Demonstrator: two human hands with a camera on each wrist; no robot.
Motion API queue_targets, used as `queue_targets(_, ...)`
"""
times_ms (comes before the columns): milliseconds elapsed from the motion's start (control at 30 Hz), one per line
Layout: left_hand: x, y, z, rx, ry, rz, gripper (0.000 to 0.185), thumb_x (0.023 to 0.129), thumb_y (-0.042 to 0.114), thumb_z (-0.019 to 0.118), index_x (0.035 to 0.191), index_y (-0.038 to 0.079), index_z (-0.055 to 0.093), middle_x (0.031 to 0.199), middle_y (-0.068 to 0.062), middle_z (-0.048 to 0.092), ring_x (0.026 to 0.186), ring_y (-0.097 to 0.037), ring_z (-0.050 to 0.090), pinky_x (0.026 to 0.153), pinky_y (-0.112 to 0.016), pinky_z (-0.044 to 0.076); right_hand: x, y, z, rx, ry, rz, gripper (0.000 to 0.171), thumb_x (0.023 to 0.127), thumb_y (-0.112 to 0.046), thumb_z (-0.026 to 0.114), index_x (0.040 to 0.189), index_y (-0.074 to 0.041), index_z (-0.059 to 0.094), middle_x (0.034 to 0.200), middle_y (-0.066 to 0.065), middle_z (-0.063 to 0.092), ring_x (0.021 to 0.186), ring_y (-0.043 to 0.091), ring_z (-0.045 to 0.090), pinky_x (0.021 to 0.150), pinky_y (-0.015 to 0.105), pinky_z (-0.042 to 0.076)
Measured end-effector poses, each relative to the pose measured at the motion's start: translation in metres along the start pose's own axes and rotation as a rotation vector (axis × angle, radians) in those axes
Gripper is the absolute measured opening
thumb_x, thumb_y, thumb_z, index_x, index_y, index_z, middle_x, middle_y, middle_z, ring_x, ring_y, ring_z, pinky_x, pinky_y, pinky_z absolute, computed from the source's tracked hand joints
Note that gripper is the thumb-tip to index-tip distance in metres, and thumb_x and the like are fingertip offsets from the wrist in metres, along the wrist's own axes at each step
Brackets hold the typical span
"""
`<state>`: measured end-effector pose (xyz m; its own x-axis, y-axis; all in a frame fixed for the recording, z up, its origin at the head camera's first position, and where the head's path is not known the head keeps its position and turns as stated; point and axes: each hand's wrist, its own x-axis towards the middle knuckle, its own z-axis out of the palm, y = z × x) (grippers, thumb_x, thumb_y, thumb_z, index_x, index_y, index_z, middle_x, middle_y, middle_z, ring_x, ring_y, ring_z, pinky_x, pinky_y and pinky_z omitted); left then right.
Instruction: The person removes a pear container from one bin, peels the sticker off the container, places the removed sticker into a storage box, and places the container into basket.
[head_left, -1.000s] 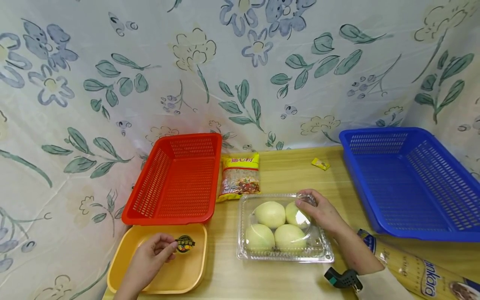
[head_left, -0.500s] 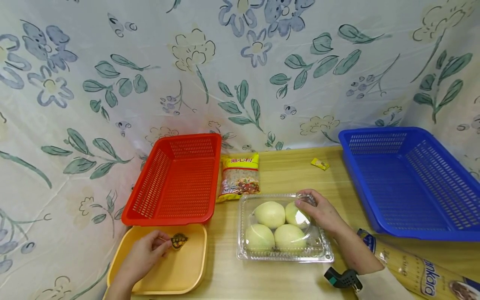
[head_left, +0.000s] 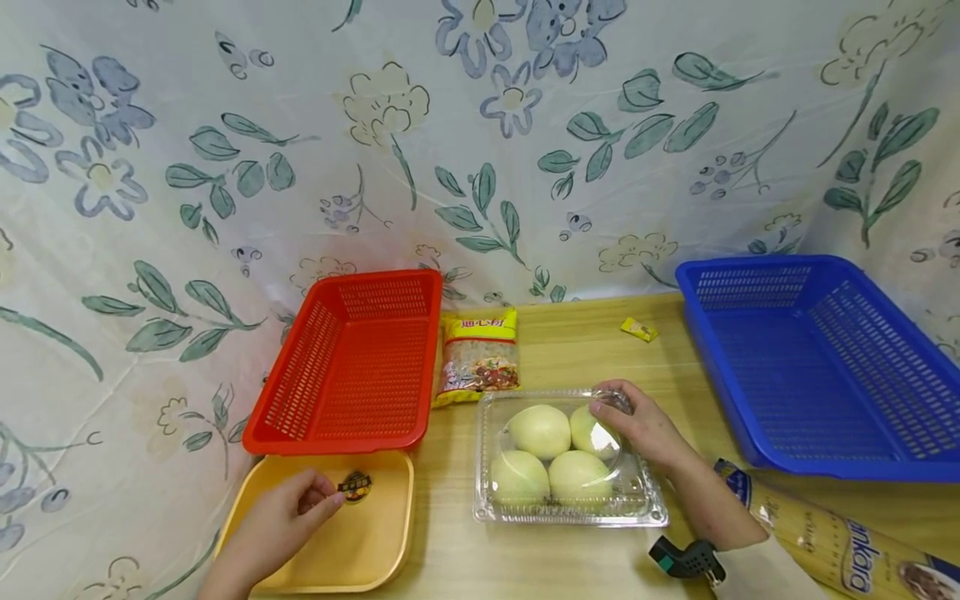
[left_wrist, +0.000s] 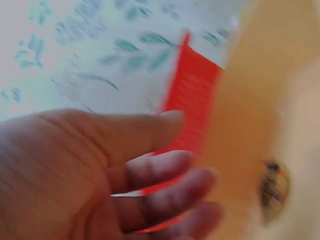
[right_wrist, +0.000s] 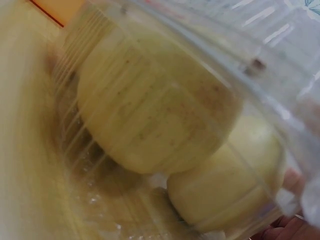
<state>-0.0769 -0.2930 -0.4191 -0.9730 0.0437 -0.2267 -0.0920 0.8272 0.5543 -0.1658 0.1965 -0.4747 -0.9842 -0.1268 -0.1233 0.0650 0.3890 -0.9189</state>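
In the head view, my left hand (head_left: 281, 521) is over the yellow plastic basin (head_left: 405, 533). Its fingers are loosely bent with nothing between them; the left wrist view shows thumb and fingers apart. A round black sticker with gold print (head_left: 355, 486) is on the basin floor just beyond the fingertips, and the left wrist view has this sticker (left_wrist: 274, 192) separate from the hand. My right hand (head_left: 645, 423) grips the far right corner of a clear plastic clamshell box (head_left: 487, 510), thumb on the lid. Several pale yellow-green fruits (right_wrist: 160, 100) sit inside it.
Behind the basin stands a red basket (head_left: 348, 367), with a bag of pasta (head_left: 480, 358) beside it. A small yellow packet (head_left: 639, 328) lies near the back edge. On the right are a blue basket (head_left: 795, 358) and a long spaghetti pack (head_left: 840, 533), partly under the right forearm.
My left hand has moved left and let go of the sticker, which is now in the basin. The right hand and the box have stayed in place.
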Motion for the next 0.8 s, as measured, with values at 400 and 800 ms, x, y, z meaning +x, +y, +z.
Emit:
queue_targets(400,-0.023,0.092,-0.006,-0.147,0.077,0.337,0.019,0.096,0.04,0.07,0.112,0.033,0.064,0.1,0.015,0.066,0.088,-0.001,0.06,0.072,-0.021,0.053,-0.001,0.0,0.001,0.014,-0.005,0.001,0.052,0.101,-0.037,0.062,0.141,-0.007,0.05,0.137,0.019,0.061,0.124,0.033,0.06,0.1,0.038,0.047)
queue_targets(800,0.0,0.165,0.061,-0.395,0.254,0.455,0.05,0.095,0.03,0.074,0.141,0.033,0.054,0.143,0.004,0.057,0.133,-0.018,0.049,0.108,-0.054,0.043,0.0,0.001,0.0,0.002,-0.001,0.006,0.053,0.101,-0.039,0.062,0.142,-0.008,0.05,0.137,0.02,0.061,0.124,0.035,0.06,0.102,0.044,0.047)
